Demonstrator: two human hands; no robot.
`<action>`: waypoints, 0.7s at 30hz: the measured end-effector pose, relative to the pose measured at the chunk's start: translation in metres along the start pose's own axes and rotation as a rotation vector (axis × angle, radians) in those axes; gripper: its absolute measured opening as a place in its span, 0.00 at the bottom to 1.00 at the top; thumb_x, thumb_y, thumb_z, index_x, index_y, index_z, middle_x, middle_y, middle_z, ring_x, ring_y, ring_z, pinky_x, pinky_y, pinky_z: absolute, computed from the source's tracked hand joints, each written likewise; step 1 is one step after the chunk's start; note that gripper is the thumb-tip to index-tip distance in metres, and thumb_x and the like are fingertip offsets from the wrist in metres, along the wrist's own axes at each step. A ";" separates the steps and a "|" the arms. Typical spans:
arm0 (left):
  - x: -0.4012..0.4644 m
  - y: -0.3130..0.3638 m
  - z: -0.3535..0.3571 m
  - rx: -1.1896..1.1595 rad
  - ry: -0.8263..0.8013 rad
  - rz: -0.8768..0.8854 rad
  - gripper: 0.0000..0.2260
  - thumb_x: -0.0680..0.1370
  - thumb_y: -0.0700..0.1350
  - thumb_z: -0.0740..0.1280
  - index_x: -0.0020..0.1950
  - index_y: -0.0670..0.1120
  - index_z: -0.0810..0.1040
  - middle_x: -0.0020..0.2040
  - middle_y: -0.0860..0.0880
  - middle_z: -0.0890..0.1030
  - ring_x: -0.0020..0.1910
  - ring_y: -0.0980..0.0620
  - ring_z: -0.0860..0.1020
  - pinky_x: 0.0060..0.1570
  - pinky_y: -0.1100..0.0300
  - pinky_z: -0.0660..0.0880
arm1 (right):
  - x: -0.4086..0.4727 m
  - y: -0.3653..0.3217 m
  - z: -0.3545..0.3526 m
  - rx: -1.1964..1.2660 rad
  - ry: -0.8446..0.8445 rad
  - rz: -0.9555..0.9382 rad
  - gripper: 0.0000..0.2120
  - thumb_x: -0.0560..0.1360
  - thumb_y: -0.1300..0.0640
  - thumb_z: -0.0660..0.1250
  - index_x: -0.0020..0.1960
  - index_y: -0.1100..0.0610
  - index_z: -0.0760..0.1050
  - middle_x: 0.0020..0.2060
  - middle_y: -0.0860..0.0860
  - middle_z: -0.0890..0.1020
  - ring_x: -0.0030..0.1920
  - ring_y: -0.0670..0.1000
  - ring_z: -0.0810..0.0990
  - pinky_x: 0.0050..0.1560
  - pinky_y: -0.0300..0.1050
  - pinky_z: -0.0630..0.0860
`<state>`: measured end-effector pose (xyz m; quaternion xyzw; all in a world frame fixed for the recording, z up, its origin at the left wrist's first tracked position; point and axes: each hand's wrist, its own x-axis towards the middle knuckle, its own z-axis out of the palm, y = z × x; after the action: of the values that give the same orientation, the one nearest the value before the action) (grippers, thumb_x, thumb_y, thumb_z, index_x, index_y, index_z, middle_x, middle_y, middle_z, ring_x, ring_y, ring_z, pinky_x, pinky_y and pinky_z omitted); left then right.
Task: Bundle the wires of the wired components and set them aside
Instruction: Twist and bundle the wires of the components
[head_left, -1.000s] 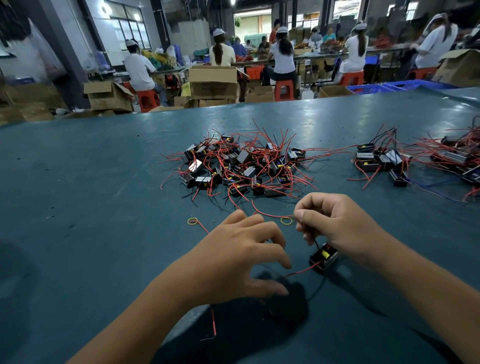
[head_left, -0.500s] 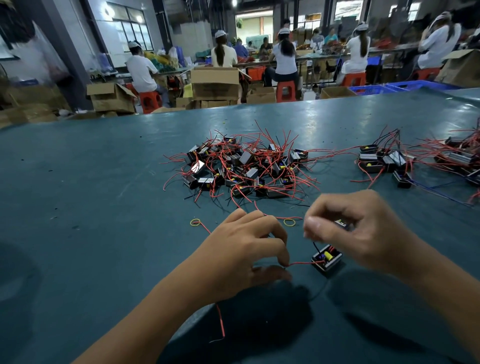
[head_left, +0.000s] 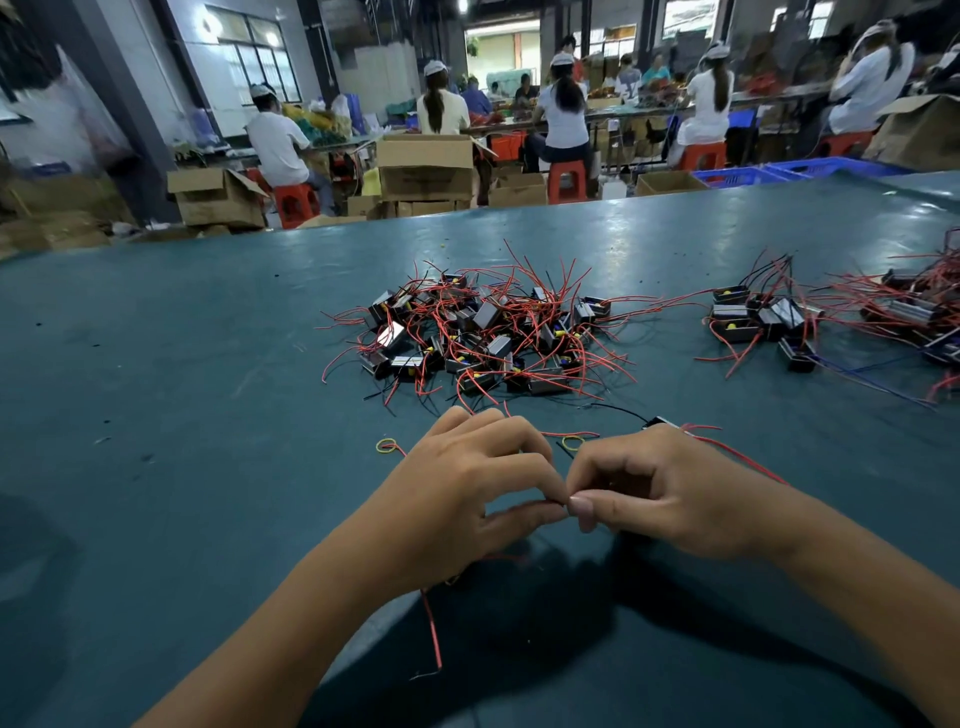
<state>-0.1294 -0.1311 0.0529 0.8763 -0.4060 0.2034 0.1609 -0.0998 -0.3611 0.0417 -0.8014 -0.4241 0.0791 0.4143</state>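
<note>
A heap of small black components with red and black wires (head_left: 483, 332) lies in the middle of the teal table (head_left: 182, 395). In front of it, my left hand (head_left: 467, 493) and my right hand (head_left: 670, 493) meet fingertip to fingertip, both pinching thin wires. A red wire end (head_left: 434, 634) trails down from under my left hand. Behind my right hand a corner of a black component (head_left: 660, 422) shows, with a red wire (head_left: 743, 457) running off to the right. The rest of that component is hidden by the hand.
Two yellow rubber bands lie on the table, one (head_left: 385, 445) left of my left hand and one (head_left: 573, 442) between hands and heap. A smaller group of components (head_left: 763, 322) sits to the right, another tangle (head_left: 919, 306) at the far right edge. People work at benches behind the table.
My right hand swung left and down until its fingertips met my left hand's. The component that lay in the open below my right hand is now mostly hidden behind it.
</note>
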 end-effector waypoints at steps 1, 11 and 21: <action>0.000 0.000 0.000 0.012 0.017 0.012 0.08 0.79 0.54 0.67 0.47 0.53 0.83 0.48 0.55 0.79 0.47 0.53 0.76 0.47 0.56 0.67 | 0.000 0.000 0.000 0.020 0.001 0.001 0.07 0.79 0.56 0.67 0.44 0.46 0.77 0.33 0.40 0.79 0.32 0.39 0.74 0.36 0.26 0.65; 0.003 0.007 0.013 -0.095 0.251 -0.080 0.07 0.78 0.48 0.69 0.42 0.48 0.81 0.45 0.56 0.78 0.44 0.53 0.76 0.47 0.51 0.67 | 0.000 0.000 -0.002 0.152 0.123 0.025 0.06 0.77 0.56 0.69 0.42 0.53 0.77 0.32 0.46 0.82 0.31 0.43 0.79 0.33 0.33 0.72; 0.004 -0.006 -0.007 -0.666 0.514 -0.392 0.08 0.76 0.47 0.70 0.41 0.45 0.79 0.38 0.49 0.77 0.36 0.52 0.72 0.37 0.60 0.67 | 0.000 0.008 -0.006 0.127 0.219 0.056 0.06 0.76 0.59 0.69 0.40 0.55 0.78 0.32 0.46 0.81 0.30 0.41 0.77 0.33 0.32 0.72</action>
<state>-0.1242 -0.1272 0.0601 0.7582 -0.2227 0.2384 0.5645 -0.0925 -0.3672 0.0399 -0.7890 -0.3479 0.0295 0.5055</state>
